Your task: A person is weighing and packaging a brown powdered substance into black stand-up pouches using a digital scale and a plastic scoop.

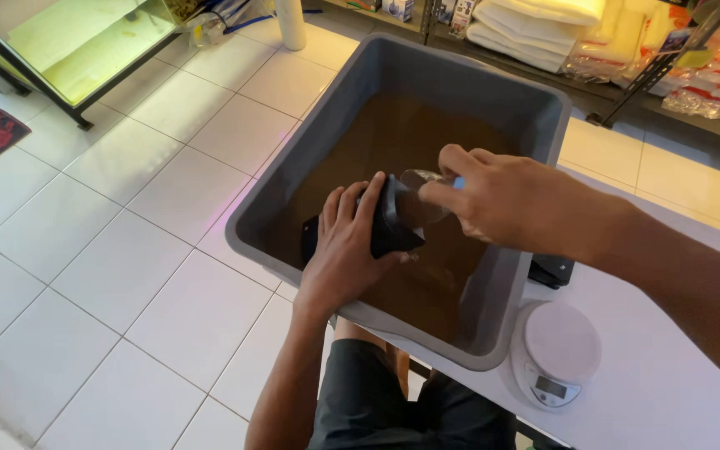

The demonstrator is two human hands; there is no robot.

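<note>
- I see the left hand (345, 250) clamped around a small black pouch (393, 221), fingers wrapped over its upper edge, holding it upright over the tub.
- I see the right hand (506, 200) closed on a clear plastic scoop (421, 196), pinched between thumb and fingers; the scoop's mouth tilts toward the open top of the pouch and touches it.
- The two hands sit close together, meeting at the pouch, both above the inside of the tub.
- The grey plastic tub (285, 162) is rectangular and deep; it holds a layer of fine brown granular material (393, 133) that covers its floor.
- The tub rests on a white table (668, 375), with its near-left corner overhanging the table edge above the floor.
- A round white digital scale (553, 350) stands on the table just beside the tub's near-right corner; a small black object (553, 271) lies between the scale and the tub wall.
- I note white floor tiles (127, 250) to the left, a glass tank on a black frame (85, 42) at the upper left, and shelves with packaged goods (627, 42) behind the tub.
</note>
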